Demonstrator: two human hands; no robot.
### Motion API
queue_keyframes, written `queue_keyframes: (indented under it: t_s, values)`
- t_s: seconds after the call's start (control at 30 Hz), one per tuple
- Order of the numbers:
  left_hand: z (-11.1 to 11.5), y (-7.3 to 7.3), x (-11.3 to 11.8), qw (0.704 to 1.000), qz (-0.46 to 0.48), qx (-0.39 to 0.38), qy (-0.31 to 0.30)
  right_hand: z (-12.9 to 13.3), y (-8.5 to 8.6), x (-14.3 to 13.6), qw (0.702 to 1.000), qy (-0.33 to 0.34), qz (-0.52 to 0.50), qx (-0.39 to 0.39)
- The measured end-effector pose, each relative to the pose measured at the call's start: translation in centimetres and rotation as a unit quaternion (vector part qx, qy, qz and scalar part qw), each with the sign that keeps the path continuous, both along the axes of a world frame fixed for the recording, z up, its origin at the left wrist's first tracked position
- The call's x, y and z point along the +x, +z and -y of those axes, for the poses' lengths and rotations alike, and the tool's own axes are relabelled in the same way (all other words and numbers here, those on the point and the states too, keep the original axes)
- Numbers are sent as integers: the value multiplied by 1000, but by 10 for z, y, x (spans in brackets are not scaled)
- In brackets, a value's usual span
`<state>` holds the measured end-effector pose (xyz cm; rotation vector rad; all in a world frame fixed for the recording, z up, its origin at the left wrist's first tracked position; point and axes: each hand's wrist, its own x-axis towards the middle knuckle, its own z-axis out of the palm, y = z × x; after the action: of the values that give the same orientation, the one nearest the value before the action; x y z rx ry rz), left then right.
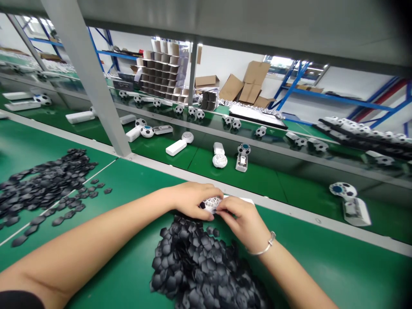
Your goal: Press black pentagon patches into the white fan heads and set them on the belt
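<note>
Two hands meet over a white ball [211, 203] at the far edge of the near bench. Furthest left on that bench lies a spread of dark pieces [45, 184], thinning toward a pale seam line, well apart from the arms. Green bench top [128, 189] lies open between that spread and the left forearm. The left hand [189, 199] is curled part-shut, fingers wrapped over the ball's left side and thumb beneath it. The ball, patterned with a fine web of lines, sits between both hands, mostly hidden by them, just above a second, thicker heap [199, 262] of the dark pieces. The right hand [243, 221] is pinched narrow, fingertips pressed to the ball's right side; a bracelet [267, 245] rings its wrist. Whether it also holds one dark piece cannot be told. Just behind the hands runs a grey rail [289, 210], the bench's far edge, with a green belt [257, 176] beyond it carrying balls and white cases. Right of the right forearm the bench is bare green up to the rail.
</note>
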<state>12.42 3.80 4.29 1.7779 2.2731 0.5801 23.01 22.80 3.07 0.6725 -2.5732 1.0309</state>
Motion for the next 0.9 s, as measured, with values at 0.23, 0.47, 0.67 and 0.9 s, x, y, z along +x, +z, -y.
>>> queue_keyframes:
  t_s: [0.23,0.47,0.67,0.9]
  values:
    - [-4,1,4,1000,20,9,2,4,7,1,994,-85,21,59]
    - [0,-14,-20,992,78,67,75,-6,14,10,970,19,186,155]
    - [-20,-24,-76,915,-53,169,361,13,19,16,934,29,217,282]
    - [-35,-14,-136,860,-132,97,483,26,24,19,905,-6,181,384]
